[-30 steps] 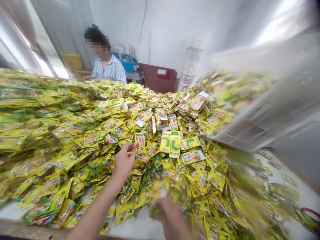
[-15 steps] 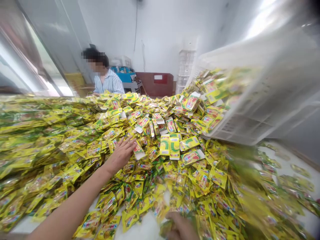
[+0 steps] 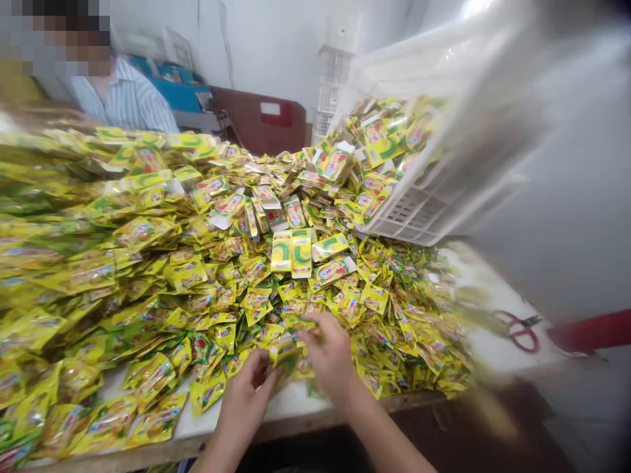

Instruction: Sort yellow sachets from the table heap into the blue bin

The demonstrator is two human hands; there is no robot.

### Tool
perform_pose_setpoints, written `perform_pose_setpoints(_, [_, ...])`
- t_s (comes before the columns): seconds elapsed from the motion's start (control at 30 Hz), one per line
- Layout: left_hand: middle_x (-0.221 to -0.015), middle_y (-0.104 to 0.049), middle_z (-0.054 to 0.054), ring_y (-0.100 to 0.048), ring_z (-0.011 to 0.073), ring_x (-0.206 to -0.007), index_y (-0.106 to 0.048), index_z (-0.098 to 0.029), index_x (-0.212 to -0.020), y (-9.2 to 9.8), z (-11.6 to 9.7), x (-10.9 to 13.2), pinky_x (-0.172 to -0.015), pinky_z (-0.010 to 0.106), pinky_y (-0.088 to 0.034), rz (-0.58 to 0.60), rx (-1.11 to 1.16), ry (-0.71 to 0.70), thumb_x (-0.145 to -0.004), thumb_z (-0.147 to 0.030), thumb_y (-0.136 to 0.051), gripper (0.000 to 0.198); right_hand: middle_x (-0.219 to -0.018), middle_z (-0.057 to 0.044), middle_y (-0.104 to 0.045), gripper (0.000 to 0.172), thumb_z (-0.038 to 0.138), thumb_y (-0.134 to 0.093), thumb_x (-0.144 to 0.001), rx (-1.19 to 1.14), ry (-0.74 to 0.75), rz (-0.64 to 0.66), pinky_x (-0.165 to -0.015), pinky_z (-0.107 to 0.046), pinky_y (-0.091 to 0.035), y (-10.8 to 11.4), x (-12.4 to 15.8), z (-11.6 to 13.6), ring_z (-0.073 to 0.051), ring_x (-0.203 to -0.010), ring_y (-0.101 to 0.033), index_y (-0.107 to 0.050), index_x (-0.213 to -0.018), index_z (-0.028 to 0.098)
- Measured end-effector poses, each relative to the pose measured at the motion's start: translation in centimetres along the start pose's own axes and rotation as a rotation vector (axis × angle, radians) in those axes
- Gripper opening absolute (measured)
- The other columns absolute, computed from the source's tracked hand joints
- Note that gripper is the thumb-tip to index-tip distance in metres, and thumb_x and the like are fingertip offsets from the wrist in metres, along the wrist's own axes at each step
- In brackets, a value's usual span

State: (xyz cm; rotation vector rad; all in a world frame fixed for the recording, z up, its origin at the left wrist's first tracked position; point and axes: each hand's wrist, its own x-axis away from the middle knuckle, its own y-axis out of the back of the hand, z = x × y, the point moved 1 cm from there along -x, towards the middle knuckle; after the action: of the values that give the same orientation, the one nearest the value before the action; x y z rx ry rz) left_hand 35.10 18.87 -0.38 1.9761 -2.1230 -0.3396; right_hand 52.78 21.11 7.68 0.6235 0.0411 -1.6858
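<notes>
A big heap of small yellow and green sachets (image 3: 207,249) covers the white table (image 3: 296,397). Both my hands meet at the near edge of the heap. My left hand (image 3: 249,391) is closed with its fingers pinched on a sachet (image 3: 286,355) held between the two hands. My right hand (image 3: 329,358) is curled over the same spot, fingers closed on sachets. A flat pair of yellow and green packets (image 3: 292,251) lies higher up the pile, beyond my hands.
A white slatted crate (image 3: 424,203) tilts over the heap at the right with sachets spilling out. Red-handled scissors (image 3: 517,328) lie on the table at the right. A person in a striped shirt (image 3: 123,98) sits at the far left. White crates (image 3: 332,85) are stacked by the back wall.
My left hand came back from the middle of the pile to the table's near edge. My right hand rose to meet it, and both now grip sachets. The view swung to the right.
</notes>
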Motion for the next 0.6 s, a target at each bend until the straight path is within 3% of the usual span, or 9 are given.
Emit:
perform_pose_setpoints(0.07, [-0.099,-0.068,0.005,-0.064,0.0243,-0.101,-0.046,-0.023,-0.077,-0.5,-0.1,0.5,-0.084,0.032,-0.050,0.011,-0.034,-0.035,-0.078,-0.027,-0.062,0.017,-0.097,-0.005,-0.067,0.019,0.029,-0.061,-0.088,-0.080,-0.162,-0.061,-0.081,-0.032,-0.049,0.5,0.7,-0.1,-0.020,-0.090,-0.062,-0.063,-0.105,0.020])
perform_pose_setpoints(0.13, [-0.095,-0.067,0.004,-0.061,0.0242,-0.107,-0.038,-0.024,-0.070,-1.0,-0.8,0.5,-0.085,0.031,-0.049,0.096,-0.044,-0.103,-0.076,-0.020,-0.061,0.024,-0.094,-0.005,-0.068,0.020,0.033,-0.058,-0.090,-0.174,-0.258,-0.064,-0.077,-0.030,-0.050,0.8,1.0,0.4,-0.019,-0.086,-0.062,-0.062,-0.104,0.019])
perform_pose_setpoints(0.23, [-0.069,-0.053,-0.002,-0.060,0.0195,-0.074,-0.033,-0.025,-0.067,-2.1,-2.1,-0.1,-0.063,0.026,-0.046,0.139,-0.167,-0.220,-0.077,-0.022,-0.062,0.031,-0.094,-0.004,-0.068,0.020,0.033,-0.060,-0.089,-0.139,-0.224,-0.062,-0.077,-0.029,-0.050,0.7,1.3,1.0,-0.018,-0.086,-0.062,-0.062,-0.104,0.019])
perform_pose_setpoints(0.3, [-0.070,-0.046,-0.002,-0.053,0.0177,-0.066,-0.033,-0.025,-0.068,-2.6,-2.6,-0.6,-0.058,0.026,-0.043,0.056,-0.297,-0.296,-0.077,-0.029,-0.066,0.034,-0.096,-0.004,-0.067,0.020,0.029,-0.061,-0.088,0.004,-0.138,-0.093,-0.082,-0.030,-0.048,0.5,1.7,0.8,-0.019,-0.089,-0.061,-0.064,-0.106,0.020])
perform_pose_setpoints(0.4, [-0.085,-0.051,0.003,-0.056,0.0229,-0.086,-0.037,-0.024,-0.070,-2.8,-2.5,-0.8,-0.073,0.033,-0.047,-0.061,-0.430,-0.384,-0.081,-0.030,-0.065,0.031,-0.096,-0.006,-0.065,0.019,0.023,-0.059,-0.088,0.172,-0.043,-0.070,-0.084,-0.031,-0.046,0.2,2.5,-0.3,-0.020,-0.092,-0.059,-0.065,-0.106,0.020])
perform_pose_setpoints(0.5, [-0.103,-0.054,0.010,-0.053,0.0283,-0.108,-0.042,-0.023,-0.077,-3.0,-1.5,-0.4,-0.089,0.041,-0.046,-0.144,-0.491,-0.444,-0.082,-0.022,-0.061,0.020,-0.093,-0.006,-0.065,0.017,0.019,-0.058,-0.087,0.251,-0.061,0.053,-0.082,-0.030,-0.045,0.1,3.0,-1.2,-0.020,-0.090,-0.059,-0.066,-0.102,0.020])
perform_pose_setpoints(0.6, [-0.104,-0.056,0.011,-0.054,0.0290,-0.109,-0.046,-0.022,-0.087,-3.6,-0.4,-0.1,-0.093,0.044,-0.046,-0.256,-0.484,-0.448,-0.080,-0.016,-0.058,0.016,-0.092,-0.004,-0.065,0.018,0.016,-0.061,-0.083,0.274,-0.124,0.154,-0.079,-0.027,-0.045,0.1,3.0,-1.5,-0.019,-0.088,-0.059,-0.068,-0.099,0.020])
